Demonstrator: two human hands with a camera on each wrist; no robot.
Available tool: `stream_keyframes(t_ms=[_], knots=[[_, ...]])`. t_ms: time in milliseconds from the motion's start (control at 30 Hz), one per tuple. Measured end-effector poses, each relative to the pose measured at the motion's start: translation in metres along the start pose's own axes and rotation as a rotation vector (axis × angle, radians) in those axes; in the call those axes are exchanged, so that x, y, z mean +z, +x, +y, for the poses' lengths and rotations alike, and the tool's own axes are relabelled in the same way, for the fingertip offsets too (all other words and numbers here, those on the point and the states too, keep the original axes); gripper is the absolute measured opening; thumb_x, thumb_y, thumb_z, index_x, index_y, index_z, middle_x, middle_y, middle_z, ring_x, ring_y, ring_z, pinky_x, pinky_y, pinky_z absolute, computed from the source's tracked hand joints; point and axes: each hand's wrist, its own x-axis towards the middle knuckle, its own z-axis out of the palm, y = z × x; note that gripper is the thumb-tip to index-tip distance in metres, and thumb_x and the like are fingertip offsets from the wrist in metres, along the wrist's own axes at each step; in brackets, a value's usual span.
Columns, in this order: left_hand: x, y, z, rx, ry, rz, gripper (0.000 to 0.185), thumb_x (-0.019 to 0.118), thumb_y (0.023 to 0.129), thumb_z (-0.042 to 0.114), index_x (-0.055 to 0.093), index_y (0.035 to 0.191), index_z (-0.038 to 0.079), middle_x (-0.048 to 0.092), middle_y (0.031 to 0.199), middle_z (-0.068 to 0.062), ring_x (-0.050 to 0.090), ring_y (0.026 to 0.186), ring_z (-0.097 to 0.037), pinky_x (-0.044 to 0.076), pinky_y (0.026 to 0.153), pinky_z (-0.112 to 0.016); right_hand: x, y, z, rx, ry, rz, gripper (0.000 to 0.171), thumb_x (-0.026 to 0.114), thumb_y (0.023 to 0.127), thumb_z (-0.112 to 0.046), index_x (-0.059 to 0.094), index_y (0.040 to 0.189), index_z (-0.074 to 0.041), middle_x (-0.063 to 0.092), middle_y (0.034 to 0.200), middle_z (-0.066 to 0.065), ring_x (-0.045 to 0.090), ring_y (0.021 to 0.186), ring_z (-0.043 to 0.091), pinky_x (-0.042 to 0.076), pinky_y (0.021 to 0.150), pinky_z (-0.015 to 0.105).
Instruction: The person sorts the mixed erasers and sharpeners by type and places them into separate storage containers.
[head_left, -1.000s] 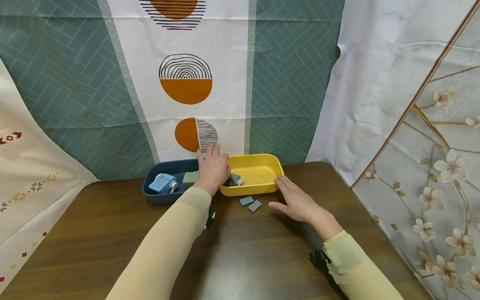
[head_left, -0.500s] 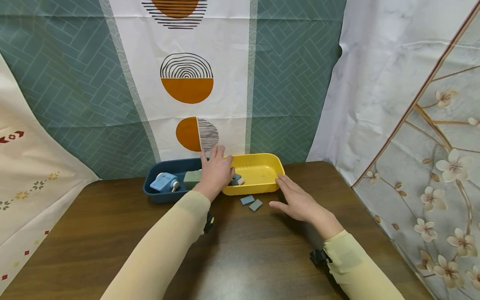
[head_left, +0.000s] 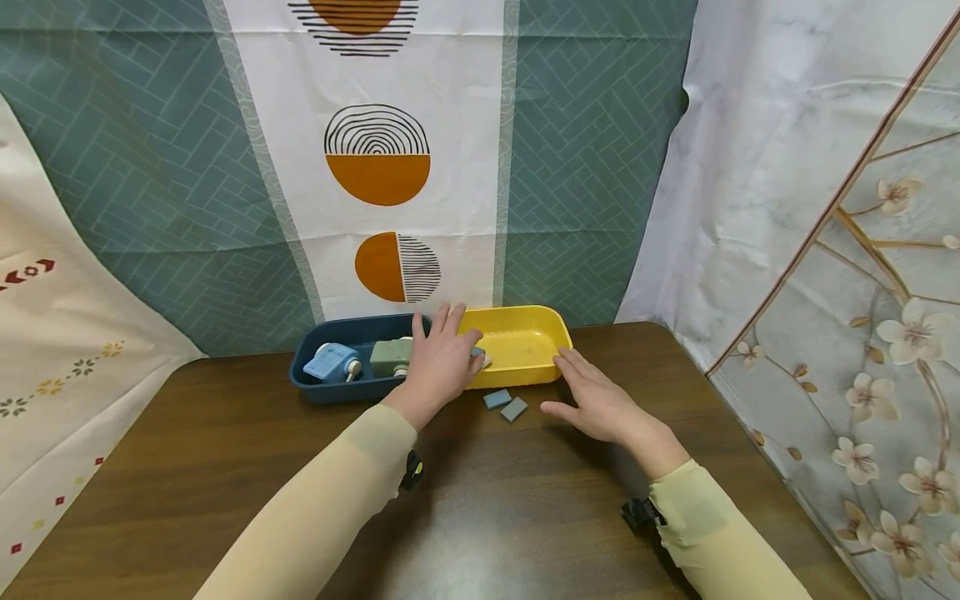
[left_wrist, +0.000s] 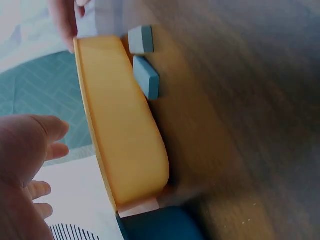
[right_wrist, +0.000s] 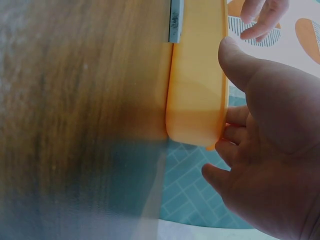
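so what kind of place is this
Likely a staged recording corner, not a lived-in room: a wooden table hemmed in by hung patterned curtains, with a yellow tray and blue tray.

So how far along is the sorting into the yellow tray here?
Early, it seems. Done: a few small pieces sit in the yellow tray. In hand: the left hand reaches over its left end; the right hand rests beside it. Left: two grey blocks lie on the table.
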Motion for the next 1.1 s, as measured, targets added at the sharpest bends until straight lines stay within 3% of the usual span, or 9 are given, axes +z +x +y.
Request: stream_keyframes(t_ms=[400, 667, 1100], knots=[[0.001, -0.022, 0.011, 0.054, -0.035, 0.025, 0.038, 0.077, 0.105, 0.043, 0.08, 0.137, 0.023, 0.036, 0.176, -0.016, 0.023, 0.165, -0.042, 0.012, 0.127, -0.077, 0.0, 0.0, 0.002, -0.013, -0.01, 0.017, 0.092, 0.07, 0.108, -0.048, 0.03, 0.17, 0.007, 0.022, 0.18, 0.025, 0.02, 0.166, 0.044, 0.026, 0.13, 0.062], [0.004, -0.035, 0.017, 0.059, -0.052, 0.002, 0.044, 0.08, 0.102, 0.045, 0.079, 0.139, 0.023, 0.034, 0.178, -0.014, 0.018, 0.168, -0.04, 0.005, 0.129, -0.075, 0.002, 0.001, 0.002, -0.016, -0.008, 0.022, 0.094, 0.072, 0.107, -0.049, 0.03, 0.17, 0.007, 0.021, 0.18, 0.026, 0.02, 0.166, 0.044, 0.026, 0.13, 0.063], [0.007, -0.046, 0.025, 0.095, -0.03, -0.018, 0.042, 0.08, 0.102, 0.047, 0.082, 0.135, 0.021, 0.037, 0.177, -0.014, 0.022, 0.167, -0.04, 0.013, 0.128, -0.076, 0.001, 0.0, 0.001, -0.021, -0.008, 0.024, 0.093, 0.071, 0.108, -0.05, 0.03, 0.17, 0.007, 0.022, 0.18, 0.026, 0.021, 0.166, 0.045, 0.027, 0.129, 0.063]])
